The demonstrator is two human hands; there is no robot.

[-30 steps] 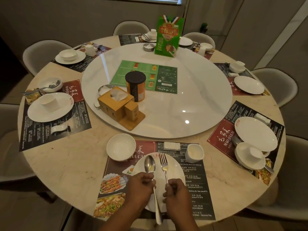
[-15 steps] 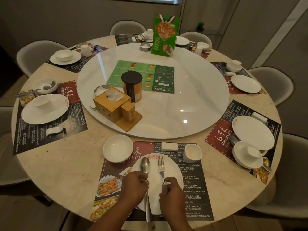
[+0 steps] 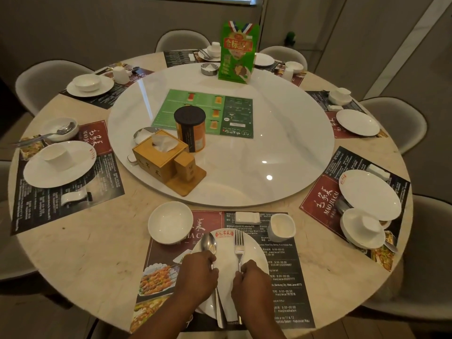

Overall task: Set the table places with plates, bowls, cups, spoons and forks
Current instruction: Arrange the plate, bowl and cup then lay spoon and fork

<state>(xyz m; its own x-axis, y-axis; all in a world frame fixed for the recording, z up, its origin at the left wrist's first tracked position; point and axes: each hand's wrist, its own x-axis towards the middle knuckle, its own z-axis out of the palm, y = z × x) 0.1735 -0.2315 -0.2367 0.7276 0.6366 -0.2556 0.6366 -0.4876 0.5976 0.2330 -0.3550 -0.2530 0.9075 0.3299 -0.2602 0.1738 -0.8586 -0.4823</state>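
At the near place a white plate (image 3: 254,250) lies on a dark placemat (image 3: 288,277). On the plate my left hand (image 3: 198,275) grips the handle of a spoon (image 3: 209,244), bowl end pointing away from me. Beside it my right hand (image 3: 252,281) grips the handle of a fork (image 3: 239,245), tines pointing away. Both lie about parallel over the plate. A white bowl (image 3: 170,222) stands left of the plate, a white cup (image 3: 281,227) at its far right, and a small white rest (image 3: 247,217) between them.
A large white turntable (image 3: 281,148) fills the table's middle, carrying a wooden tissue box (image 3: 156,155), a dark-lidded canister (image 3: 190,128), a green menu and a green card stand (image 3: 237,52). Other places around the round table hold plates, bowls and cups. Grey chairs ring it.
Both hands have lowered the spoon and fork toward the plate and slid slightly up their handles. The view has shifted a little; the other settings are unchanged.
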